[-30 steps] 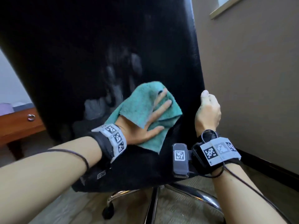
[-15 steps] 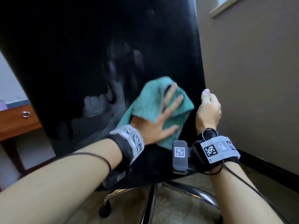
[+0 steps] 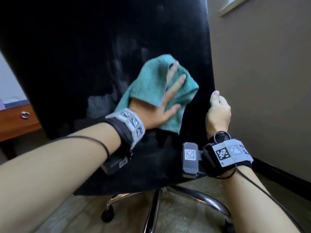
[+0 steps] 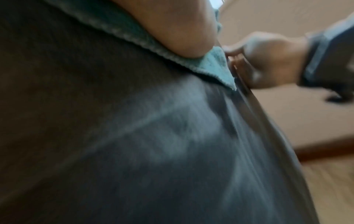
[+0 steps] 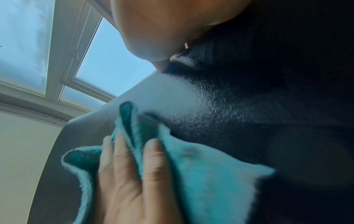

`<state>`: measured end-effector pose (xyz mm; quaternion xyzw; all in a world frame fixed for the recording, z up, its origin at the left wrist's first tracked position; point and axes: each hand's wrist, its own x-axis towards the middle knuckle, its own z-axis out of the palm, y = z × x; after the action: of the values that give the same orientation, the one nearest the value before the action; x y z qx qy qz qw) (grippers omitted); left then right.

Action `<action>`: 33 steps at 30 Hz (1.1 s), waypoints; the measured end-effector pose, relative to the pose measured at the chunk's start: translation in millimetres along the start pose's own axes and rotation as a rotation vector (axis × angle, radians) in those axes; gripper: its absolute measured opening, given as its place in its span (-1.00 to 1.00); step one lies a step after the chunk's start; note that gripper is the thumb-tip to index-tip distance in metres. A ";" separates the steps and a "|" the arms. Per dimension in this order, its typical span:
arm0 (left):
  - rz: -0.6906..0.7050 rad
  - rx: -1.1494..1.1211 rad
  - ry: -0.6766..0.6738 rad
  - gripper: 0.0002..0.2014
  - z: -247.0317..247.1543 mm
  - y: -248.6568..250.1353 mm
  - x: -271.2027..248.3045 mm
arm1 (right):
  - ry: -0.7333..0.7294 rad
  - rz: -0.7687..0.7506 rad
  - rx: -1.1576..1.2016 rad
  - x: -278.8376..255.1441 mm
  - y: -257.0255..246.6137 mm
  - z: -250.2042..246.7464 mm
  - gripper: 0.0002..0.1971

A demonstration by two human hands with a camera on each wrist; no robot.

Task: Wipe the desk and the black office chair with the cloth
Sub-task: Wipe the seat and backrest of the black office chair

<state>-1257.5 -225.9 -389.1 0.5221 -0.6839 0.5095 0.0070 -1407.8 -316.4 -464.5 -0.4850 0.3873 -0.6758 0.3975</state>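
Flat on the teal cloth (image 3: 152, 84), the left hand (image 3: 159, 107) is pressing it against the back of the black office chair (image 3: 94, 52). Its fingers (image 3: 176, 81) are lying straight and spread out, not curling round the cloth. One corner of the cloth is folding over the top of the hand, and another part is hanging down under the palm. From the right wrist camera, those same fingers (image 5: 122, 163) are lying on the fluffy cloth (image 5: 201, 174) against the shiny black chair back (image 5: 249, 106).

Beside it, the right hand (image 3: 218, 111) is gripping the right edge of the chair back, fingers curling round the edge and thumb pointing up. It is just to the right of the cloth but not touching it. The left wrist camera is blurry, yet it is showing the cloth's corner (image 4: 216, 66) close to that right hand (image 4: 268, 60) at the chair's edge.

Gray, smeary patches are showing on the chair back to the left of the cloth. Under the seat, the shiny metal legs (image 3: 193, 197) and one small black wheel (image 3: 106, 214) are sitting on the floor. A brown wooden desk (image 3: 15, 121) with a ring handle is peeking out at the far left, behind the chair. A tan wall (image 3: 269, 81) is standing on the right.
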 end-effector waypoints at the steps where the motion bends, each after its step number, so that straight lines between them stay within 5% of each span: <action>1: 0.101 -0.006 -0.047 -0.27 8.3 5.4 -6.8 | 0.010 -0.014 -0.020 0.2 1.5 0.0 -0.56; 4: 0.331 0.015 -0.179 -0.28 17.8 7.3 -19.4 | 0.011 -0.049 -0.048 0.3 2.4 0.6 -0.57; 6: 0.307 0.032 -0.170 -0.25 11.0 -3.4 -14.0 | 0.004 -0.054 -0.059 0.6 4.0 1.4 -0.57; 13: -0.281 0.084 0.143 -0.14 -38.0 -70.7 22.2 | 0.075 -0.084 -0.065 1.0 8.3 8.6 -0.51; 17: -0.396 0.084 0.207 -0.18 -20.4 -55.4 3.2 | 0.113 -0.074 -0.079 -2.0 6.1 13.0 -0.50; 24: -0.010 0.082 -0.066 -0.19 -3.2 -52.3 -54.4 | 0.223 -0.022 -0.092 -8.7 0.8 16.1 -0.59; 28: -0.074 0.114 -0.007 -0.17 -29.4 -89.9 -30.0 | 0.350 -0.305 -0.178 -40.5 -10.9 26.2 -0.58; 33: -0.274 0.074 0.176 -0.19 -65.6 -139.1 14.4 | 0.244 -0.697 -0.233 -36.3 -70.6 58.6 -0.47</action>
<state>-1198.0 -181.0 -253.8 0.5636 -0.5840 0.5724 0.1173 -1355.0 -264.2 -399.5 -0.5454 0.3178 -0.7747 0.0370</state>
